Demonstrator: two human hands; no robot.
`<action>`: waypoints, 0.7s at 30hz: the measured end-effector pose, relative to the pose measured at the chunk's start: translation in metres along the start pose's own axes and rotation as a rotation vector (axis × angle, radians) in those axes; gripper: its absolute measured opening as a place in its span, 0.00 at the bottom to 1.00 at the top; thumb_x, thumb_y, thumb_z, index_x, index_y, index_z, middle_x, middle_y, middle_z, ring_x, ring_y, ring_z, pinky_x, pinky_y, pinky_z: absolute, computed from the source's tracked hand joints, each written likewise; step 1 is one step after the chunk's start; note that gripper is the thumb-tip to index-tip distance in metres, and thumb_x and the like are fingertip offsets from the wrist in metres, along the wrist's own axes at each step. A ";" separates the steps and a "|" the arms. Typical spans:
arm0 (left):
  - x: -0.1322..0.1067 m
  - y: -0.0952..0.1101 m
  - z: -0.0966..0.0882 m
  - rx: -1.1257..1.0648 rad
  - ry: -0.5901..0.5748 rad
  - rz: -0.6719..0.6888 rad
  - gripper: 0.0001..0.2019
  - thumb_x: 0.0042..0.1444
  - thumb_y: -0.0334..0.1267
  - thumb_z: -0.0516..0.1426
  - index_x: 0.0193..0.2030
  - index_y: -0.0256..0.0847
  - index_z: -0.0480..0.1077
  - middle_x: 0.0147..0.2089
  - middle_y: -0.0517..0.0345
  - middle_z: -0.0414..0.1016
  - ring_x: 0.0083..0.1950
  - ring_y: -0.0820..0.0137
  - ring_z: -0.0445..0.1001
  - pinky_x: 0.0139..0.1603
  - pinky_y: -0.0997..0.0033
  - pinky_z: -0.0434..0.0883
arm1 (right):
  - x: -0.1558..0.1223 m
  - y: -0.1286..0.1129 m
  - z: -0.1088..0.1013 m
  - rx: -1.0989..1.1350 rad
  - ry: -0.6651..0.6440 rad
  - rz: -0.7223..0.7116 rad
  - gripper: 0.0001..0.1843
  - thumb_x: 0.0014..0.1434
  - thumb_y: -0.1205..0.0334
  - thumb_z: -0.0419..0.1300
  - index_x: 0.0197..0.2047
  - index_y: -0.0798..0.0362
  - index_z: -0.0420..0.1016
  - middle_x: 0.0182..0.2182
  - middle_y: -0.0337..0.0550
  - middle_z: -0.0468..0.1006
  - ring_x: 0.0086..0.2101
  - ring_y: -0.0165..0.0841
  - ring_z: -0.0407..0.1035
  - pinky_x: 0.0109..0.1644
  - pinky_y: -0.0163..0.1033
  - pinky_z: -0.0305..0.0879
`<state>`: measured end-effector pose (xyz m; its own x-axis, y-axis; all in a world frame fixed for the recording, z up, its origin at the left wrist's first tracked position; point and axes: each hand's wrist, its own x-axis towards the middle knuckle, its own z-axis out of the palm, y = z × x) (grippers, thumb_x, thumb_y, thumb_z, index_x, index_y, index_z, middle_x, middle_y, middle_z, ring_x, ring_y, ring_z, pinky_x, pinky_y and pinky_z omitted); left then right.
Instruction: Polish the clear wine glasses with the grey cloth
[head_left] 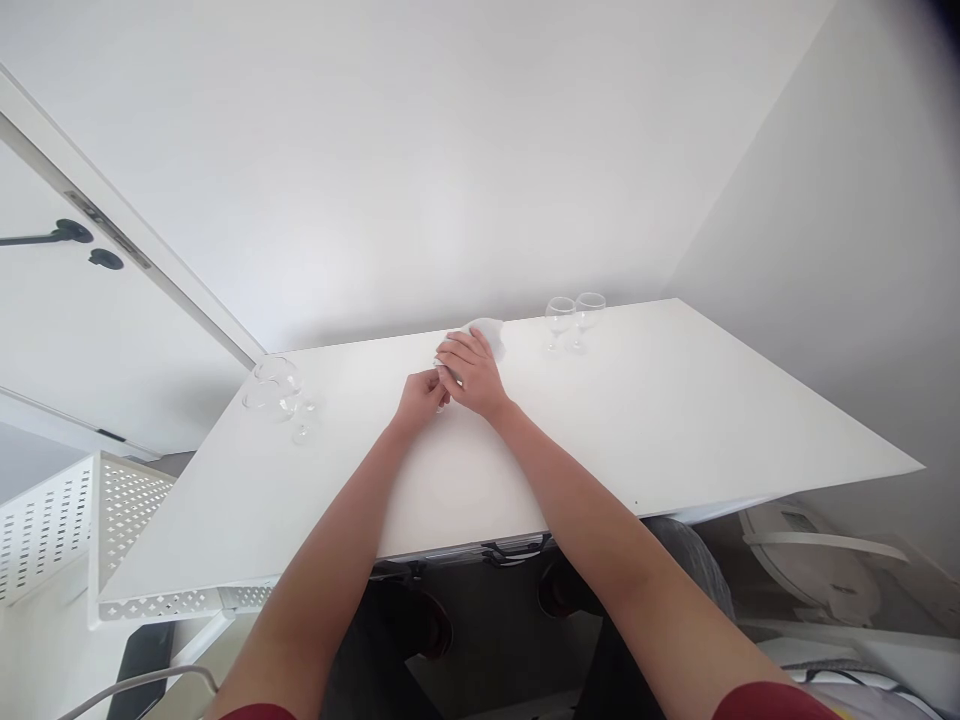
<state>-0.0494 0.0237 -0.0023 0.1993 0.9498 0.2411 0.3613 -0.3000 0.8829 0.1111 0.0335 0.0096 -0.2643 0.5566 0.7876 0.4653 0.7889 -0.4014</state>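
Currently, two hands meet over one cloth [489, 335], with the right hand [472, 378] closed over it and the left hand [422, 398] tucked against the right thumb and fingers. The left fingers are curled; a small clear bit shows just below them, but I cannot tell what they pinch. The cloth is thin, white and crumpled, and part of it sticks out beyond the right knuckles.

Four glasses can be counted to the sides of the hands. Two glasses [279, 385] stand well to the left of the left hand, near the table's left edge, their round bowls overlapping in view. Two more are beyond the right hand and to its right, near the back edge, bowls side by side. All four are clear, thin and stemmed.

One table [675, 400], smooth and white, lies under the hands. Its back edge runs just beyond them along a plain wall [450, 170], and its front edge passes below the forearms. From the right hand, the top spreads widely to a sharp right corner. Far left of the left hand are one door [45, 320] and a rack [133, 500] of perforated white panels.
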 end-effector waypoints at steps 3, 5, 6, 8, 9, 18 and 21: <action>-0.004 0.004 0.001 0.086 -0.076 0.040 0.16 0.61 0.43 0.57 0.23 0.40 0.66 0.22 0.60 0.70 0.22 0.74 0.64 0.26 0.71 0.61 | -0.001 0.002 -0.004 0.147 0.133 0.196 0.12 0.67 0.58 0.56 0.35 0.48 0.78 0.40 0.47 0.82 0.51 0.43 0.72 0.63 0.54 0.64; -0.005 0.004 0.001 0.105 -0.117 0.040 0.16 0.60 0.46 0.59 0.25 0.40 0.68 0.22 0.61 0.69 0.22 0.75 0.62 0.25 0.71 0.60 | -0.001 0.004 -0.008 0.358 0.163 0.381 0.15 0.66 0.53 0.57 0.30 0.49 0.75 0.34 0.45 0.79 0.40 0.40 0.72 0.50 0.48 0.70; -0.005 0.003 0.001 0.105 -0.130 0.041 0.16 0.60 0.47 0.60 0.25 0.40 0.69 0.22 0.62 0.69 0.22 0.75 0.61 0.25 0.71 0.60 | -0.001 0.006 -0.010 0.504 0.145 0.471 0.17 0.65 0.51 0.57 0.28 0.49 0.74 0.32 0.45 0.78 0.35 0.38 0.71 0.45 0.45 0.71; -0.005 0.003 0.001 0.088 -0.141 0.054 0.17 0.59 0.49 0.61 0.27 0.40 0.71 0.22 0.62 0.69 0.21 0.75 0.60 0.25 0.71 0.59 | 0.000 0.009 -0.014 0.853 0.071 0.608 0.21 0.65 0.46 0.57 0.27 0.51 0.74 0.30 0.45 0.78 0.31 0.36 0.69 0.38 0.43 0.70; -0.004 0.003 0.001 0.069 -0.142 0.065 0.17 0.58 0.50 0.62 0.27 0.39 0.71 0.22 0.62 0.69 0.22 0.75 0.60 0.25 0.71 0.59 | 0.001 0.010 -0.015 1.029 0.035 0.649 0.22 0.65 0.44 0.56 0.28 0.52 0.74 0.31 0.46 0.78 0.31 0.37 0.70 0.38 0.43 0.70; 0.006 -0.005 -0.001 -0.310 0.049 0.027 0.24 0.60 0.60 0.61 0.29 0.38 0.72 0.25 0.57 0.72 0.27 0.73 0.68 0.29 0.71 0.64 | 0.004 -0.002 -0.005 1.422 -0.016 0.707 0.17 0.65 0.53 0.57 0.52 0.52 0.75 0.37 0.44 0.80 0.38 0.39 0.74 0.41 0.43 0.73; 0.010 -0.009 -0.001 -0.501 0.087 -0.062 0.23 0.56 0.60 0.65 0.34 0.40 0.71 0.30 0.59 0.72 0.28 0.74 0.67 0.29 0.73 0.64 | 0.001 -0.005 0.002 1.323 0.005 0.660 0.18 0.65 0.52 0.60 0.55 0.50 0.73 0.39 0.42 0.80 0.39 0.36 0.73 0.43 0.41 0.71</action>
<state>-0.0515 0.0358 -0.0081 0.1071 0.9747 0.1961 -0.1152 -0.1837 0.9762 0.1064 0.0307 0.0112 -0.3119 0.9024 0.2973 -0.5944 0.0587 -0.8020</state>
